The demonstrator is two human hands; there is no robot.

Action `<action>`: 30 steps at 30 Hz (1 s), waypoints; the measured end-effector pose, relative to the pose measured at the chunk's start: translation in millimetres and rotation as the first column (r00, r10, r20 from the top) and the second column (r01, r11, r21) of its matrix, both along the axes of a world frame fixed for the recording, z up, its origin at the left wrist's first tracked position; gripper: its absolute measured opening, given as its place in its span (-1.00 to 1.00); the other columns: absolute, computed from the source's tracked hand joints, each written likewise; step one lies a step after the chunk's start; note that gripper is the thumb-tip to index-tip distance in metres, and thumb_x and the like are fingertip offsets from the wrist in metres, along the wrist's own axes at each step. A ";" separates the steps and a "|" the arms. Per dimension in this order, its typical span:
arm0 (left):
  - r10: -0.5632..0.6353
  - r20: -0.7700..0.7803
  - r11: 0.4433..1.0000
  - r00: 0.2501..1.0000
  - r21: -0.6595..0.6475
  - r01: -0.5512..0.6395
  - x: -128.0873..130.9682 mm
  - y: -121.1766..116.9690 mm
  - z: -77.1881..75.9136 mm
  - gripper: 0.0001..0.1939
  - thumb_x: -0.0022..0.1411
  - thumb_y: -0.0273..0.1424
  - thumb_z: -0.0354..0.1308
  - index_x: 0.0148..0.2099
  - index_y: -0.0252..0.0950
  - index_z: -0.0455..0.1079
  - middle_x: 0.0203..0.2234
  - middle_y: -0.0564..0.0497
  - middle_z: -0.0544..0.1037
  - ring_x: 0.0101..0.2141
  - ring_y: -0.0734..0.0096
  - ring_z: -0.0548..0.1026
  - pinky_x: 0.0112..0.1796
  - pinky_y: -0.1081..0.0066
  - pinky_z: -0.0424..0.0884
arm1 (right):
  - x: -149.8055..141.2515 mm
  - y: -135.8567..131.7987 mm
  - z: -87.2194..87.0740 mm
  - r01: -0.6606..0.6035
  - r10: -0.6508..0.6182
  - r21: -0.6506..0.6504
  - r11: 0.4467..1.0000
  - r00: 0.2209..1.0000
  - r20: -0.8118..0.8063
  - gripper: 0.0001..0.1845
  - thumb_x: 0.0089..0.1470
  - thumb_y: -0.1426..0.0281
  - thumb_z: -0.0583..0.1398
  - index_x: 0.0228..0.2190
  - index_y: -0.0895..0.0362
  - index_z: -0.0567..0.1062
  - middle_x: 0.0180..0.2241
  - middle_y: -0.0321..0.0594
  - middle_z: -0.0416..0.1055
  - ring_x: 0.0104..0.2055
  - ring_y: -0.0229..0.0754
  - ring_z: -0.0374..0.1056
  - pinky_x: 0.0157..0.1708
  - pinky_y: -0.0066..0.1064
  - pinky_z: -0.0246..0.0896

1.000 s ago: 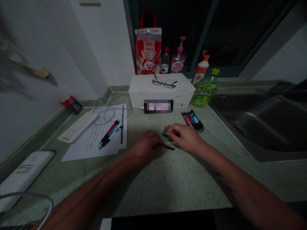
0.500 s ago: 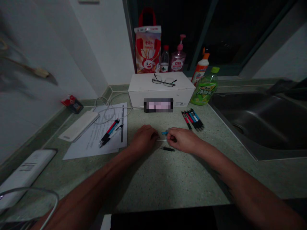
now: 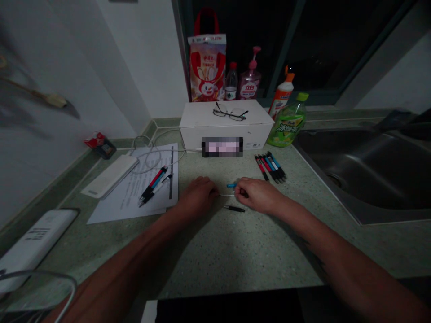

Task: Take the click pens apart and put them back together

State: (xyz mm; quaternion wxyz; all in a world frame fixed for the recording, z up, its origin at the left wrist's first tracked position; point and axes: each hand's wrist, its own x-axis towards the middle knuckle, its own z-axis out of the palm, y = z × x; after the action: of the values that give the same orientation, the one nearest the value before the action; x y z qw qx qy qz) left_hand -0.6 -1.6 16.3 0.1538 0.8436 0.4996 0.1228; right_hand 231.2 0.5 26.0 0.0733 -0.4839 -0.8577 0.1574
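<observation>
A thin pale pen refill [image 3: 226, 195] runs level between my hands, just above or on the counter. My left hand [image 3: 199, 196] is closed, its fingertips pinched at the refill's left end. My right hand [image 3: 257, 195] is curled shut around the other end, hiding that part. Just beyond the refill lies a blue pen barrel [image 3: 231, 185], partly behind my right fingers. On the near side rests a black pen part with a pointed tip [image 3: 235, 208], touched by neither hand.
Several pens [image 3: 271, 167] lie in a row at right, before the sink [image 3: 362, 175]. More pens [image 3: 153, 186] rest on printed paper [image 3: 121, 197] at left, beside a white power bank [image 3: 111, 176]. A white box [image 3: 224, 123] with glasses [image 3: 230, 113] stands behind.
My left hand has shifted slightly left, its fingertips now a little farther from my right hand. My right hand has barely moved and keeps its grip on the refill.
</observation>
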 end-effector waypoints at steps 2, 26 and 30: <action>0.015 0.008 1.000 1.000 0.014 -0.015 3.5 -1.0 -1.1 -0.86 0.32 -0.49 0.16 -0.25 -0.31 0.56 -0.29 -0.11 0.58 -0.17 0.12 0.49 -0.10 0.17 0.41 | -1.0 0.2 -2.0 -0.002 0.002 0.011 1.000 1.000 -0.008 -0.92 0.15 0.48 0.20 -0.35 0.12 0.52 -0.32 -0.20 0.49 -0.32 -0.18 0.37 -0.35 -0.39 0.04; -0.018 0.154 0.989 0.988 0.150 -0.005 20.3 -2.6 -9.9 -0.90 0.30 -0.51 0.22 -0.20 -0.29 0.57 -0.30 -0.07 0.59 -0.20 0.20 0.50 -0.13 0.22 0.44 | -10.0 2.0 -3.6 0.057 -0.056 0.074 0.996 0.998 -0.017 -0.93 0.19 0.45 0.20 -0.32 0.11 0.52 -0.27 -0.22 0.47 -0.31 -0.21 0.35 -0.38 -0.39 0.01; 0.011 0.174 0.987 0.985 0.159 -0.039 21.9 1.1 -11.8 -0.88 0.33 -0.49 0.20 -0.15 -0.29 0.56 -0.25 -0.08 0.59 -0.15 0.19 0.50 -0.08 0.20 0.44 | -10.8 2.3 -5.2 0.046 -0.046 0.085 0.995 0.999 -0.003 -0.93 0.19 0.45 0.20 -0.31 0.11 0.52 -0.27 -0.22 0.48 -0.31 -0.19 0.36 -0.37 -0.38 0.01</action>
State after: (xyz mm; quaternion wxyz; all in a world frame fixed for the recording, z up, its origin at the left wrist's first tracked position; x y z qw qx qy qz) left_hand 21.3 -0.5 4.5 0.1260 0.8331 0.4834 0.2373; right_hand 220.4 2.8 20.9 0.0981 -0.4997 -0.8523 0.1192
